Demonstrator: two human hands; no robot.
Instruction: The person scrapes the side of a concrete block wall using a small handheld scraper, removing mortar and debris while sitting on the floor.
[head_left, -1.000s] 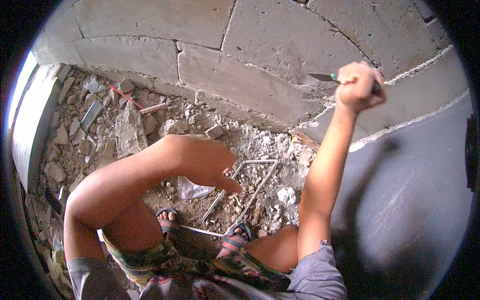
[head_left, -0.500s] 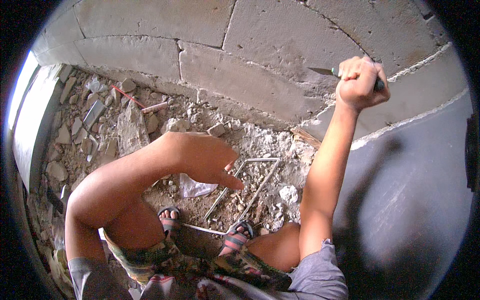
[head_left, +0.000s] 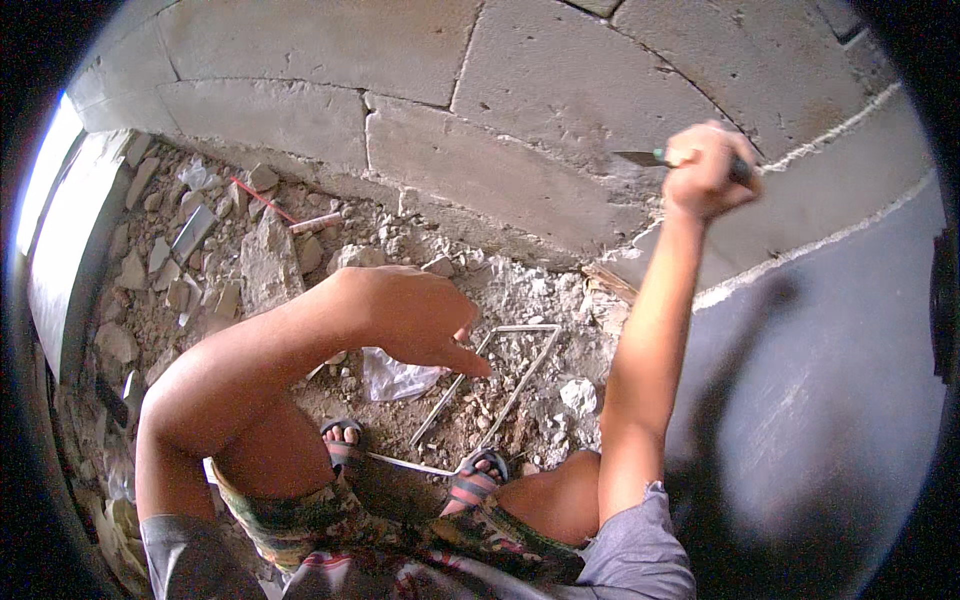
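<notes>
My right hand is raised near the block wall, its fingers wrapped around the handle of a knife. The knife has a dark, pointed blade aimed left along the wall, with a bit of green where blade meets handle; the hand is slightly smeared by motion. Bent at the wrist, my left hand hangs over the rubble with its thumb stretched out and apart from the fingers. Nothing shows in it, though most of its fingers are hidden behind the hand.
Broken rubble covers the ground along the wall's foot. A thin white metal frame and a clear plastic bag lie before my feet. A wood splinter rests by the corner. On the right is a smooth grey surface.
My right hand has shifted slightly left and down with the knife still in it. My left hand keeps nearly the same pose. The view has moved a little.
</notes>
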